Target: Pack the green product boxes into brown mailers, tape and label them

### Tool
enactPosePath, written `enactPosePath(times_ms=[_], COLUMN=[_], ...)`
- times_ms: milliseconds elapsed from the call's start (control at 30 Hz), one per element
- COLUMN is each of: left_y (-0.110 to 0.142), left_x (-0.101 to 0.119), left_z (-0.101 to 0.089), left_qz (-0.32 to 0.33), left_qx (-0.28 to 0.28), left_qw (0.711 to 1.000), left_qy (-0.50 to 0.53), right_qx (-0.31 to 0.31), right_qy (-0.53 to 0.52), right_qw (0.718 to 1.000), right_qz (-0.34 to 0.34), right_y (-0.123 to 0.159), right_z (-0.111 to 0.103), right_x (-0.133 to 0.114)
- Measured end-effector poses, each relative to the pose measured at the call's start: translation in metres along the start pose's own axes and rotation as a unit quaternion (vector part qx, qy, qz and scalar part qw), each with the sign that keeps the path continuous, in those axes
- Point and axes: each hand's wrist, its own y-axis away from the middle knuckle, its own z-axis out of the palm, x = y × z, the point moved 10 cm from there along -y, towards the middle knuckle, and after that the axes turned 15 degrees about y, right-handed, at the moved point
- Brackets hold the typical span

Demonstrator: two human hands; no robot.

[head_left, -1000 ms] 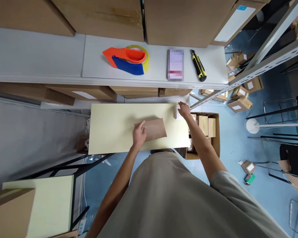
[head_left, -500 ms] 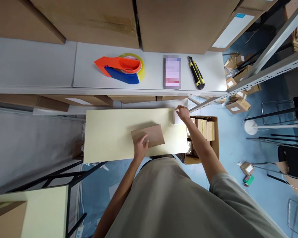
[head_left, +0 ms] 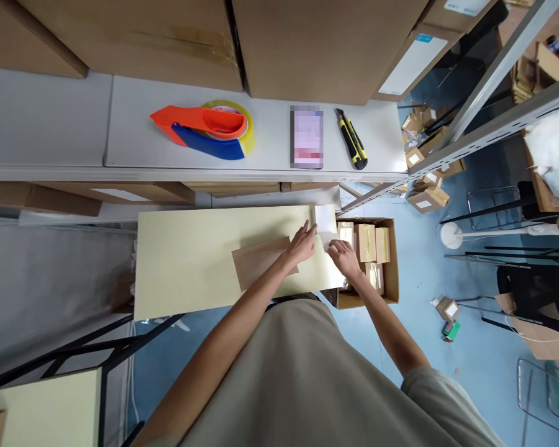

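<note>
A flat brown cardboard piece (head_left: 256, 264) lies on a pale yellow table (head_left: 190, 261). My left hand (head_left: 302, 245) rests on its right end, fingers stretched toward a white paper (head_left: 326, 222) at the table's right edge. My right hand (head_left: 342, 256) pinches the lower edge of that white paper, just right of my left hand.
A grey shelf (head_left: 74, 136) above the table carries an orange and blue tape dispenser (head_left: 205, 127), a blurred card (head_left: 306, 136) and a yellow utility knife (head_left: 351, 139). An open carton (head_left: 391, 273) with small boxes stands on the blue floor at right. Large cardboard boxes (head_left: 317, 43) sit behind.
My left hand slid right along the brown cardboard toward the white paper. My right hand came down from the table's far right corner and took the paper's lower edge.
</note>
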Motion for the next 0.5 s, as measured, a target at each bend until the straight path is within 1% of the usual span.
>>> enactPosePath(times_ms=[67,133,233,333,400,500], left_y=[-0.018,-0.026,-0.028,-0.026,-0.026,-0.028], left_x=[-0.004,-0.012,-0.021,-0.026,-0.026,-0.023], left_z=[0.022,0.036,0.043,0.045,0.046,0.047], left_qz=[-0.017,-0.040,-0.059,-0.065,-0.068,-0.075], left_qx=[-0.061,-0.099,-0.110,-0.103,-0.099,-0.092], left_qw=[0.997,0.991,0.988,0.989,0.989,0.991], left_qy=[-0.050,-0.083,-0.094,-0.089,-0.080,-0.056], right_qx=[-0.001,0.003,0.002,-0.022,-0.080,-0.195], right_qy=[0.013,0.019,0.019,0.010,-0.018,-0.080], right_qw=[1.000,1.000,1.000,1.000,0.997,0.977], right_qz=[-0.011,-0.020,-0.018,-0.004,-0.001,-0.024], right_y=[0.011,0.016,0.016,0.012,0.010,0.015], right_z=[0.003,0.002,-0.001,-0.004,0.000,0.009], right_x=[-0.007,-0.012,-0.015,-0.016,-0.018,-0.027])
